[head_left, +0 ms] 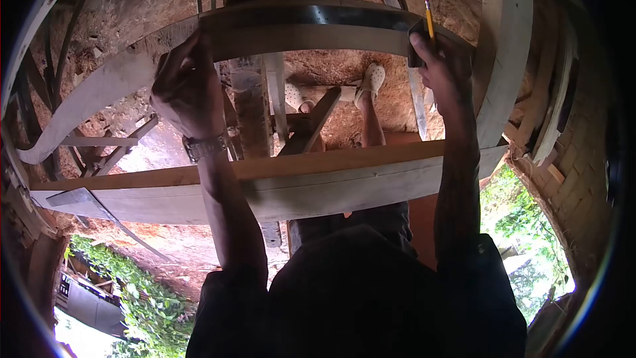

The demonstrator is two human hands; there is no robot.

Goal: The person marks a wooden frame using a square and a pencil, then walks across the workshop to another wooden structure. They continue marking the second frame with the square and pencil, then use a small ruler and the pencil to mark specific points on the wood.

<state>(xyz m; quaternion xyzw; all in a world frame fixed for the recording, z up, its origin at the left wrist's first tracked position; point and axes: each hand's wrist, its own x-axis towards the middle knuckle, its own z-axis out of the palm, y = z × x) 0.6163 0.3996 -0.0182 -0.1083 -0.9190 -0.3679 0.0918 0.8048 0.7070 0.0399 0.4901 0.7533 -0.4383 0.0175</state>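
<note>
A dark, shiny metal strip (324, 14) lies along a curved wooden piece (311, 43) in front of me. My left hand (189, 89) is closed at the strip's left end, its fingertips partly hidden in shadow. At the other end, my right hand (447, 69) grips a small dark block (416, 43) against the wood. A yellow pencil (429, 18) with a pink eraser sticks up from that same hand. Nearer my body, a long pale beam (318, 192) runs crosswise beneath both forearms. On its left part rests a metal square (99, 204).
Curved timber (99, 99) extends at left, and a thick upright plank (507, 59) stands at right. Below, a dark wooden piece (311, 122) slants near my feet in pale clogs (372, 83). Scrap wood (546, 106) leans along the right side. Greenery (146, 292) shows outside.
</note>
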